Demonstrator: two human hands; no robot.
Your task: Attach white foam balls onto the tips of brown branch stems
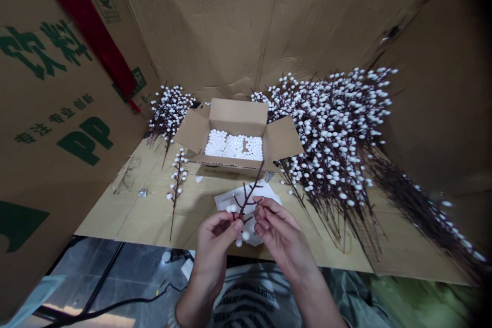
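My left hand (217,238) pinches the lower stem of a dark brown twig branch (249,192) that carries a few white foam balls near its base. My right hand (279,230) is closed beside it, its fingertips pinched at a side twig with a small white ball (246,235) just below the fingers. The branch points up and away from me, over a white sheet (265,192) on the cardboard tabletop (154,215). Behind it stands an open cardboard box (282,138) filled with white foam balls (234,146).
A large heap of finished ball-covered branches (338,128) lies to the right, a smaller bunch (169,110) at the back left, and one single finished branch (177,179) left of the box. Glasses (125,177) lie at the left. Cardboard walls (57,113) enclose the table. Cables (107,307) run on the floor.
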